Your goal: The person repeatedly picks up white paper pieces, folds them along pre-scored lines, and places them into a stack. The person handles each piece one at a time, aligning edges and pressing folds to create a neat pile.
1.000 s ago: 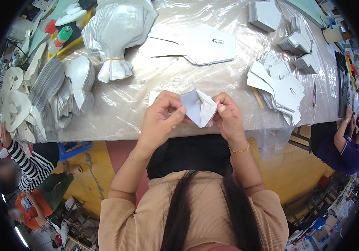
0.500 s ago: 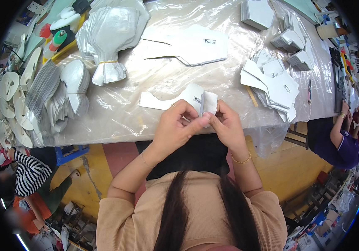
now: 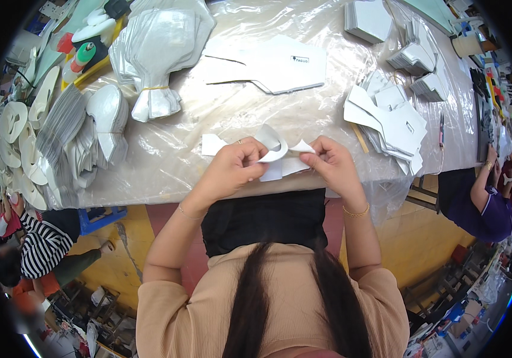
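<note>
Close to the table's near edge, my left hand (image 3: 232,170) is closed on a flat white cut piece (image 3: 274,140), which curls up in a loop beside the fingers. The narrow end of a white piece sticks out to the left from under that hand. My right hand (image 3: 334,167) pinches a thin white flap (image 3: 301,147) between thumb and fingers. Whether the flap joins the curled piece is hard to tell. A flat white strip lies below, between the hands. Farther up lie white shaped pieces (image 3: 286,62) with a small dark printed mark.
Plastic film covers the table (image 3: 208,173). At left stand a banded stack of white shaped pieces (image 3: 157,48) and more bundles (image 3: 106,113). Right of my hands are a loose pile of white pieces (image 3: 387,119), further stacks (image 3: 368,21) and a slim pen-like tool (image 3: 441,130). Other people work on both sides.
My hands were together at the piece's folded edge and have drawn apart, the right one moving right with the flap. The white piece now curls up by my left hand.
</note>
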`<state>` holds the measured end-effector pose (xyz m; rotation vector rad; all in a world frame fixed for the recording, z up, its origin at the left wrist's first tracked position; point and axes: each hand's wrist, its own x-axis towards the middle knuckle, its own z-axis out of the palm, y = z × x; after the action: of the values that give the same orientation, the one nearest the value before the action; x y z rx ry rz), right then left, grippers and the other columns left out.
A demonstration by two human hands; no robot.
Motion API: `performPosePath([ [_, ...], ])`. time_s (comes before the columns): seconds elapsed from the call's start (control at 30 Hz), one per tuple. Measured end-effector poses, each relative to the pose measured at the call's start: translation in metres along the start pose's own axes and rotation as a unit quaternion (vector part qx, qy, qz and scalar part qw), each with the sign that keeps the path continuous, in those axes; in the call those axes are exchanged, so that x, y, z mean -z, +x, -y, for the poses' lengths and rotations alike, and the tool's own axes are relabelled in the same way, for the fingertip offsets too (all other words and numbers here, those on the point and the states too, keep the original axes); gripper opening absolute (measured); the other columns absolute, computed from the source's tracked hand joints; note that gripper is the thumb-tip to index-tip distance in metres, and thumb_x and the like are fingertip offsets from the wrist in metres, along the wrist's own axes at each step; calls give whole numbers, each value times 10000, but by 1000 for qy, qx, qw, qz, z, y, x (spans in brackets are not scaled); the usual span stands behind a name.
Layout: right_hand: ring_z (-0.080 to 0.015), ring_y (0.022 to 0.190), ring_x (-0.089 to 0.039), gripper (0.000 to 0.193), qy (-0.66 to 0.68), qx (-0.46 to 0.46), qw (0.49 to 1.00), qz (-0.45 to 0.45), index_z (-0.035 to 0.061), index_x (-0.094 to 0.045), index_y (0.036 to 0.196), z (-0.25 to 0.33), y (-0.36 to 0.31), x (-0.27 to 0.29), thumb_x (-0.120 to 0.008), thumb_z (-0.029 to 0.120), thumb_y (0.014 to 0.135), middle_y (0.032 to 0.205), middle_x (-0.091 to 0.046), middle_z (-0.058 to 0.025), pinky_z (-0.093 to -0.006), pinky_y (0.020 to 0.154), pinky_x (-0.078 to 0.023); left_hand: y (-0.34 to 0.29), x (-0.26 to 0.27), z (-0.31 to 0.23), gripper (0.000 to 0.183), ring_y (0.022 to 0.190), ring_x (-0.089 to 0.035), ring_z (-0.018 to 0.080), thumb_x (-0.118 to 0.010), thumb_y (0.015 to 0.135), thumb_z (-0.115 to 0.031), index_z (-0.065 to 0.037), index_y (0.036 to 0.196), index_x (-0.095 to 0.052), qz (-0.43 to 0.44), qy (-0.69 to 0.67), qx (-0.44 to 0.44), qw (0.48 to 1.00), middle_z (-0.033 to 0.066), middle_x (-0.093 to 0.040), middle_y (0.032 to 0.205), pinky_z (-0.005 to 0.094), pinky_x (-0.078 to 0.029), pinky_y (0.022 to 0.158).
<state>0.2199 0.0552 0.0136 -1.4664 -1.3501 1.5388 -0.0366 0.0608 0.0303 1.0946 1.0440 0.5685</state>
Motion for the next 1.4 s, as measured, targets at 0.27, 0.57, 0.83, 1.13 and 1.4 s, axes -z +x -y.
performPosePath([
  [0.27,-14,701,-459,243,-44,-37,998,24,65,-534,833,-3,12,32,-722,179,934,775,-531,53,-174,603,-392,-15,35,-11,309,924,-619,104,-696,885,-103,36,1160,-674,-9,-12,137,990,47,-693,1031,261,-493,850],
  [0.57,-62,861,-588,297,158,-17,986,-54,-5,-584,1135,20,10,23,-705,191,948,958,-651,-26,-227,795,-487,9,-14,-6,324,988,-605,111,-703,924,-170,10,1191,-661,-9,-102,2,995,36,-664,1094,278,-487,879],
  [0.83,-135,836,-616,392,-171,157,948,-216,-26,-603,1173,20,-8,9,-657,308,976,942,-666,-77,-290,758,-499,22,-33,-7,315,1078,-580,169,-698,924,-172,9,1177,-643,18,45,-65,997,71,-558,1184,315,-475,931],
  [1.13,-105,732,-554,405,-6,45,982,-186,-35,-645,1097,1,-12,-5,-687,340,950,779,-656,-73,-283,660,-466,15,-40,8,380,992,-557,290,-773,822,-265,-54,1111,-645,-221,399,-261,851,115,-597,1059,407,-417,873],
  [1.4,-64,756,-565,255,-136,-28,981,-136,-38,-650,1017,11,-1,-7,-723,184,915,845,-684,-56,-241,671,-474,-19,-26,21,292,901,-523,269,-762,820,-260,-87,1026,-649,-206,494,-121,836,73,-564,934,401,-355,821],
])
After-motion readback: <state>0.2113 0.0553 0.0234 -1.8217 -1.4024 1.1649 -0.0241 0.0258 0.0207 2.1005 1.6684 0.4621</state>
